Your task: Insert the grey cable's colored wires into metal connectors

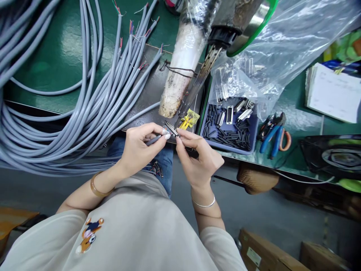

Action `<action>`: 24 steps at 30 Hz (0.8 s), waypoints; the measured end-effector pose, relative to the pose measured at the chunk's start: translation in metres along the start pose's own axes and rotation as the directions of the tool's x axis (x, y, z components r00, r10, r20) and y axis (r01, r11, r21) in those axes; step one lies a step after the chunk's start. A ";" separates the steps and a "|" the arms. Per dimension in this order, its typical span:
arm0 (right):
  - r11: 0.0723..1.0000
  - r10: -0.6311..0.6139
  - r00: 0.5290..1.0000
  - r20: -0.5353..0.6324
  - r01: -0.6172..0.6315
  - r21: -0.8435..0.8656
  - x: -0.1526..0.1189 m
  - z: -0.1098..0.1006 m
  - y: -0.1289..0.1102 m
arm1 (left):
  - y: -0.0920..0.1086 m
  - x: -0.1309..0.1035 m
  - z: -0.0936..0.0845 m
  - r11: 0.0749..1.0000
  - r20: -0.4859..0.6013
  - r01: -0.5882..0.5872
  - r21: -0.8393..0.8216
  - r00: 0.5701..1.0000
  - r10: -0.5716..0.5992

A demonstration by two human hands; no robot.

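Observation:
Between my two hands, over the table's front edge, is a D-sub connector (170,129) with coloured wires at its back. My left hand (143,145) pinches it together with the end of a grey cable (153,140). The fingertips of my right hand (199,152) are closed on the connector's right end. Just above the connector hangs the tip of a soldering iron (194,90), its perforated metal barrel slanting down beside a wrapped white tube (179,67). Small yellow pieces (188,119) lie to the right of the connector.
Many grey cables (113,98) with stripped ends spread across the left. At right, a blue bin (228,146) holds black sleeves and connectors, partly under a plastic bag (282,49). Beyond are cutters (273,135), a paper pad (332,92) and a black fan (335,156).

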State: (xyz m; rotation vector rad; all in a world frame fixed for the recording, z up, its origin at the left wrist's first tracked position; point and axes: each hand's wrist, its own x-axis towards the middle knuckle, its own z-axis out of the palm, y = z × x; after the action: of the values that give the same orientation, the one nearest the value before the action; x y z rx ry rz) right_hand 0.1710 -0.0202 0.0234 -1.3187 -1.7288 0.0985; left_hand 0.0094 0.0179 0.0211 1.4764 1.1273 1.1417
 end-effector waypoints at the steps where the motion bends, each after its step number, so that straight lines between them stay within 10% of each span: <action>1: 0.998 0.037 0.999 0.008 -0.037 0.042 -0.001 -0.001 0.000 | 0.002 0.001 -0.001 0.994 0.024 0.092 -0.051 0.996 -0.091; 9: 0.929 0.304 0.950 0.077 -0.314 0.198 -0.009 -0.001 0.002 | 0.010 0.001 -0.005 0.850 0.274 0.444 -0.285 0.887 -0.372; 24: 0.995 0.083 0.995 0.062 -0.079 -0.058 -0.013 -0.002 -0.004 | 0.003 -0.019 -0.001 0.861 0.292 0.415 -0.293 0.897 -0.333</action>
State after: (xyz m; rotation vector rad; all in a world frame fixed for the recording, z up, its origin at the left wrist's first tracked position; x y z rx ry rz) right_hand 0.1694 -0.0329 0.0183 -1.4413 -1.7428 0.1413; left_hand 0.0056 -0.0007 0.0217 1.0224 0.9390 0.8168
